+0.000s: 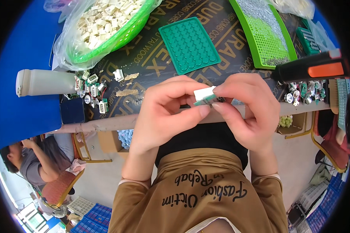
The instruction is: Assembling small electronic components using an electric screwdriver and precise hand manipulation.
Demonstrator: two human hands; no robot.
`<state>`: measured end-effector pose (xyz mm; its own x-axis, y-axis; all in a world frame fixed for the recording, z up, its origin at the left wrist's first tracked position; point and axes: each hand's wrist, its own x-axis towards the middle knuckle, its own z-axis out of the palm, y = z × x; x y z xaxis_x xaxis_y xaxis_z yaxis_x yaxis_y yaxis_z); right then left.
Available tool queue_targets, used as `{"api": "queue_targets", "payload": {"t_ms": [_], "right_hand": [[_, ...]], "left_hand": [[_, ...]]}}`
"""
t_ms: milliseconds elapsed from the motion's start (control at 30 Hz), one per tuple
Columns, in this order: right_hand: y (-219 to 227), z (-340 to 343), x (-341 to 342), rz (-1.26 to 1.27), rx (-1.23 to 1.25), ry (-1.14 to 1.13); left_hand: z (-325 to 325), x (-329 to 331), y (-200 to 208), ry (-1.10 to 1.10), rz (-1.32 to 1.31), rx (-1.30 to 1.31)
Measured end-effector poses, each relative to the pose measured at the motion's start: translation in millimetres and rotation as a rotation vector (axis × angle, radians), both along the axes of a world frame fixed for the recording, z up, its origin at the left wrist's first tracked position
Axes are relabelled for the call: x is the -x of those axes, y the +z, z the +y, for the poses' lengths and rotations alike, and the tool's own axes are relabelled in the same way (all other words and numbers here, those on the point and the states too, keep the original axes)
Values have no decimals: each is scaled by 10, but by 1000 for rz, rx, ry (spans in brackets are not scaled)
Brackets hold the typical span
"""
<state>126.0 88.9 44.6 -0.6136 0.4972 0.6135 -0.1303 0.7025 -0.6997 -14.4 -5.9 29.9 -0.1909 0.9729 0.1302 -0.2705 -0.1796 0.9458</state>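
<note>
Close in front of me, over the near edge of the table, both hands hold one small white plastic housing (pixel 203 93) with a green circuit board (pixel 203 102) along its lower side. My left hand (pixel 165 112) pinches its left end between thumb and fingers. On the other end, the thumb and fingertips of my right hand (pixel 250 106) are closed around the right corner. Small dark parts show at the board's edge by the right thumb, partly covered by the fingertips.
Cream plastic housings (pixel 105 23) fill a bagged green basket at far left. A green moulded tray (pixel 188 44) lies mid-table. A lime perforated tray (pixel 256 46) holds small metal pieces. A black-orange tool (pixel 311 70) juts in from the right. A white bottle (pixel 47 82) lies left; a person (pixel 47 159) sits beyond.
</note>
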Motion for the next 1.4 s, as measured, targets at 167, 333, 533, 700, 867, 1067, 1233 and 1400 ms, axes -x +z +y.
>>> {"api": "queue_targets", "payload": {"t_ms": [167,333,533,700,867,1067,1233,1400], "right_hand": [[-33,91,-31,17,-132,37],[29,87,-31,-40,-31,18],[65,67,-58,-122,15,8],[79,86,-57,-111,-49,81],[-26,74,-97,50,243,238],[-419,-155,-231,233,351,66],[-379,-269,-124,80,1124,343],[-288,-122,-79,117,1127,383]], "left_hand": [[3,-99,-17,-5,-225,22],[-14,-91,-38,-23,-196,29],[-6,-157,-9,80,-168,56],[-25,-122,-30,-12,-334,43],[35,-141,-226,40,-357,-233],[12,-118,-330,169,-287,-356],[-55,-124,-299,240,-46,-398],[-141,-110,-296,225,90,-322]]}}
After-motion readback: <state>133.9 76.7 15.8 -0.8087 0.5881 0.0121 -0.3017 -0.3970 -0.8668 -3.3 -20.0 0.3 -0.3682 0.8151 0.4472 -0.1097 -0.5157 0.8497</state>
